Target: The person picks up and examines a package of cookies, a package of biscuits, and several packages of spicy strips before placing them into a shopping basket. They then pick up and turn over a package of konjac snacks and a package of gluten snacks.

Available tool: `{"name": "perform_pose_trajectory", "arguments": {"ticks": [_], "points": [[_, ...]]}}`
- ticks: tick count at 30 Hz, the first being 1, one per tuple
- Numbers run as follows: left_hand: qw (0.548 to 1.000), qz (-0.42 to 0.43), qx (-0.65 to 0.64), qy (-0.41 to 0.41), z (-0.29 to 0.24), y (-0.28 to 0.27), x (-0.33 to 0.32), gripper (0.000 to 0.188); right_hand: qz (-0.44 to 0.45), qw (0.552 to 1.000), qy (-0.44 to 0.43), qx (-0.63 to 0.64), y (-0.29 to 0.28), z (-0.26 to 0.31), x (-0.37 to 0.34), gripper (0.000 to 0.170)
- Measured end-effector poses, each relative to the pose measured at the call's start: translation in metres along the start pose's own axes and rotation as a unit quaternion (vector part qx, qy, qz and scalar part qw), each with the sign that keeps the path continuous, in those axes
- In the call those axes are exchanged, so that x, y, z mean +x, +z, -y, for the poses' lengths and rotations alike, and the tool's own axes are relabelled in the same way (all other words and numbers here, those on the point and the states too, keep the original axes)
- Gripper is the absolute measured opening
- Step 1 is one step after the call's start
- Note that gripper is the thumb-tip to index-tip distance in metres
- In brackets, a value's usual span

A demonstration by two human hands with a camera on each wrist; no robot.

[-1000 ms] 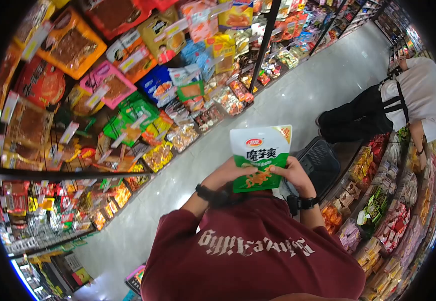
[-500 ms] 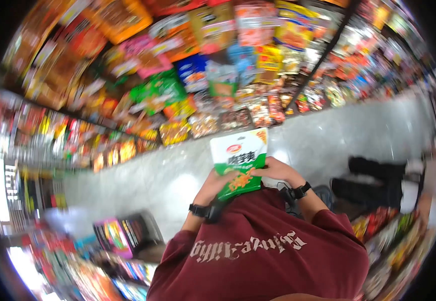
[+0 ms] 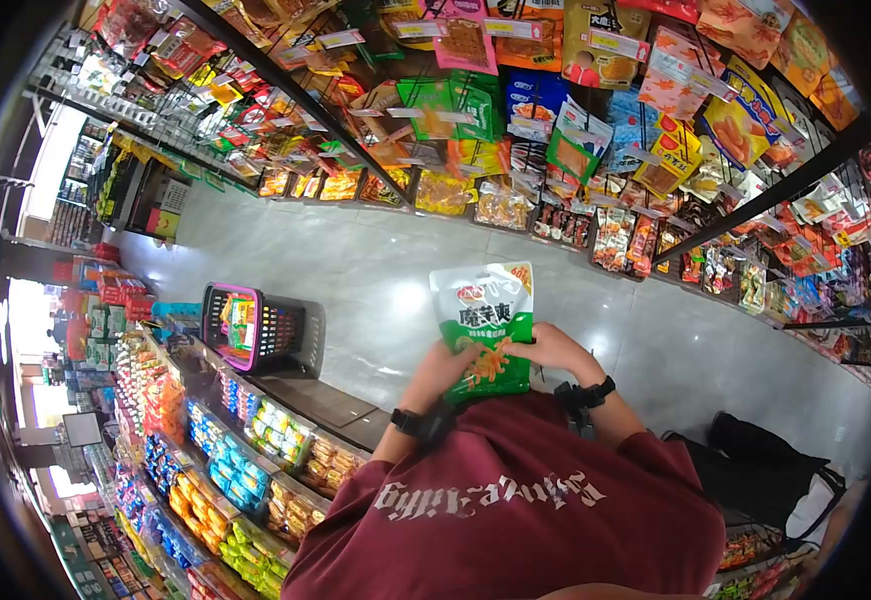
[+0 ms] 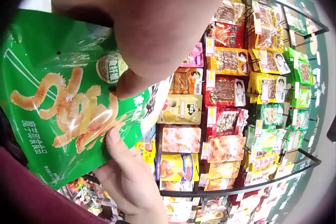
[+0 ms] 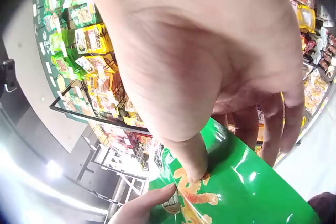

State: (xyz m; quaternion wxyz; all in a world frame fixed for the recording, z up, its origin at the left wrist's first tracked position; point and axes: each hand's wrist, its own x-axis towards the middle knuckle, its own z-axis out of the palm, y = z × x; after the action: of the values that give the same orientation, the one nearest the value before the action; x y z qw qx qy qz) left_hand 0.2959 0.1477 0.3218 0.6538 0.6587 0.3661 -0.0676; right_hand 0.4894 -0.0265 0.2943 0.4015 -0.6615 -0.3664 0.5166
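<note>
A white and green snack bag (image 3: 485,310) with Chinese lettering and a picture of curly orange pieces is held upright before the chest. My left hand (image 3: 442,368) grips its left side, thumb across the printed front. On the opposite side my right hand (image 3: 557,352) grips the bag, its thumb also pressed on the picture. The right wrist view shows fingers (image 5: 270,124) of the right hand reaching behind the green bag (image 5: 252,182). Both thumbtips come close together over the picture in the left wrist view.
Racks of hanging snack packets (image 3: 575,140) line the far side of the aisle floor (image 3: 345,260). A black and pink shopping basket (image 3: 260,325) with packets inside stands at left, beside shelves of packaged snacks (image 3: 235,470). Another person's dark-trousered legs (image 3: 755,470) are at right.
The head view has swung left, bringing the basket and near-left shelves into sight and shifting the far racks rightward. Both hands keep hold of the snack bag throughout.
</note>
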Motion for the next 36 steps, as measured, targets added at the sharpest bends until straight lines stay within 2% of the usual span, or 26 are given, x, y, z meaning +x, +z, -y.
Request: {"name": "perform_pose_trajectory", "arguments": {"ticks": [2, 4, 6, 9, 12, 15, 18, 21, 22, 23, 24, 26, 29, 32, 35, 36], "points": [[1.0, -0.007, 0.001, -0.016, 0.012, -0.001, -0.004, 0.026, -0.007, 1.0, 0.002, -0.012, 0.011, -0.002, -0.005, 0.038], [0.998, 0.013, 0.066, 0.015, 0.04, -0.004, 0.002, 0.029, -0.016, 1.0, 0.01, -0.02, 0.024, -0.008, -0.013, 0.036], [0.993, 0.029, 0.101, 0.045, 0.044, -0.003, -0.007, 0.033, -0.02, 1.0, 0.011, 0.008, 0.036, -0.013, -0.023, 0.036], [0.988, 0.084, 0.128, 0.019, 0.027, -0.016, -0.032, 0.034, -0.036, 0.999, 0.007, 0.035, 0.061, -0.018, -0.031, 0.037], [0.987, 0.055, 0.136, 0.072, 0.049, -0.04, -0.047, 0.034, -0.042, 0.998, 0.033, 0.018, 0.091, -0.005, -0.023, 0.037], [0.992, 0.053, 0.107, 0.05, 0.075, -0.079, -0.066, 0.034, -0.035, 0.997, 0.054, -0.045, 0.128, 0.014, 0.002, 0.038], [0.996, -0.004, -0.009, 0.086, 0.131, -0.112, -0.069, 0.032, -0.025, 0.987, 0.074, -0.139, 0.179, 0.051, 0.029, 0.04], [0.997, -0.017, -0.077, 0.028, 0.149, -0.148, -0.08, 0.032, -0.027, 0.974, 0.069, -0.214, 0.223, 0.095, 0.046, 0.039], [0.989, -0.076, -0.083, 0.092, 0.165, -0.15, -0.077, 0.031, -0.024, 0.972, 0.055, -0.226, 0.232, 0.096, 0.054, 0.038], [0.988, -0.083, -0.096, 0.091, 0.17, -0.155, -0.083, 0.03, -0.019, 0.971, 0.04, -0.234, 0.242, 0.1, 0.059, 0.037], [0.987, -0.09, -0.105, 0.088, 0.173, -0.164, -0.088, 0.03, -0.006, 0.967, 0.07, -0.246, 0.251, 0.119, 0.062, 0.035], [0.983, -0.121, -0.099, 0.097, 0.177, -0.182, -0.106, 0.029, 0.009, 0.972, 0.05, -0.23, 0.267, 0.128, 0.072, 0.035], [0.981, -0.086, -0.17, 0.015, 0.175, -0.207, -0.13, 0.028, 0.055, 0.965, 0.047, -0.251, 0.285, 0.135, 0.089, 0.033], [0.954, -0.178, -0.199, 0.137, 0.209, -0.211, -0.11, 0.025, 0.07, 0.959, 0.02, -0.274, 0.294, 0.124, 0.114, 0.034], [0.937, -0.198, -0.248, 0.146, 0.224, -0.221, -0.1, 0.025, 0.089, 0.957, 0.029, -0.273, 0.304, 0.138, 0.129, 0.035], [0.944, -0.179, -0.256, 0.106, 0.212, -0.231, -0.111, 0.025, 0.103, 0.957, 0.041, -0.267, 0.304, 0.142, 0.138, 0.035]]}}
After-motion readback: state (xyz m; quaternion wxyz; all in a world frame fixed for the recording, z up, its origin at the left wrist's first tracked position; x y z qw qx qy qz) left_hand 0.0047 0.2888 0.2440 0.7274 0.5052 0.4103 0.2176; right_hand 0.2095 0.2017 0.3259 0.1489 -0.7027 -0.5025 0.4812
